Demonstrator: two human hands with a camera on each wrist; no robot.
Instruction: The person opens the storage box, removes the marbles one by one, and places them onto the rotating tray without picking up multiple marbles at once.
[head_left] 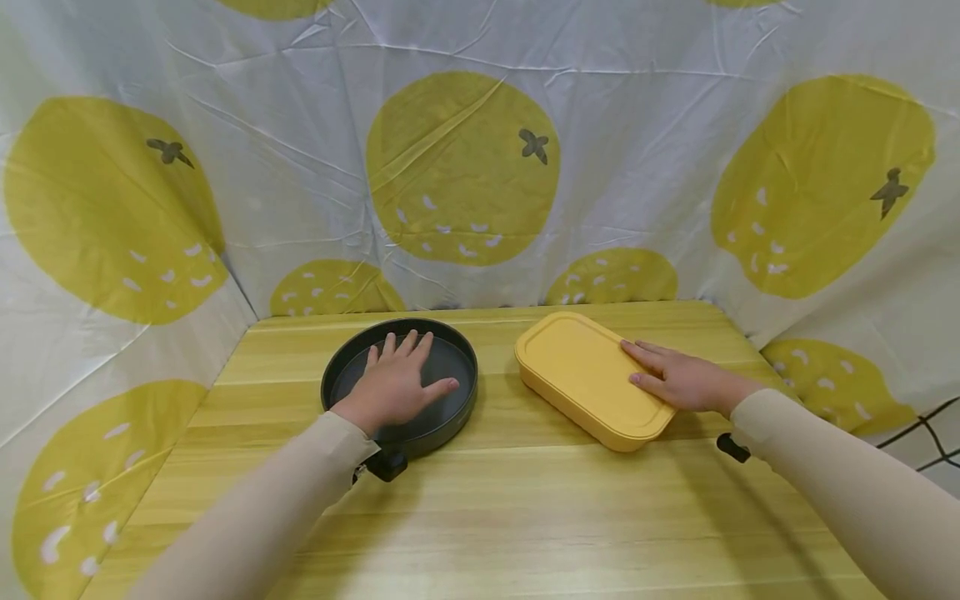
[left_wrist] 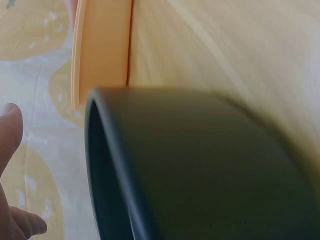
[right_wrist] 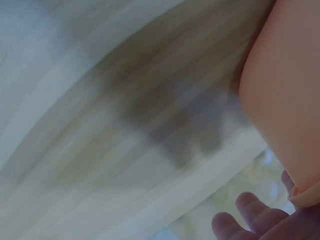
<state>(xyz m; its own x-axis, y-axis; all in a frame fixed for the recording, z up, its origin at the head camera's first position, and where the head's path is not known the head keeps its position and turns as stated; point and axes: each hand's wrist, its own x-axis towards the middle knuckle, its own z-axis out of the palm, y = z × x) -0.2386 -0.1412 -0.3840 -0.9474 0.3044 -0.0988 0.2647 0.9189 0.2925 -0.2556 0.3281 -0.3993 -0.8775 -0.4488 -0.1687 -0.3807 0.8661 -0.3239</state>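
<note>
A round dark pan (head_left: 450,417) with a raised wall sits on the left of the wooden table. My left hand (head_left: 393,383) is spread over its inside, fingers straight and apart; in the left wrist view the pan's outer wall (left_wrist: 190,160) fills the lower part, with the thumb (left_wrist: 9,132) at the left edge. To the right lies a yellow rectangular lidded box (head_left: 585,375), set at a slant. At its right end, my right hand (head_left: 690,382) touches the lid's edge with outstretched fingers. The right wrist view shows fingertips (right_wrist: 227,225) beside the box's corner (right_wrist: 287,100).
The wooden tabletop (head_left: 510,533) extends toward me in front of both things. A white cloth (head_left: 300,167) printed with large yellow fruit hangs behind the table and along both sides. Dark wire-like lines (head_left: 930,433) show at the far right.
</note>
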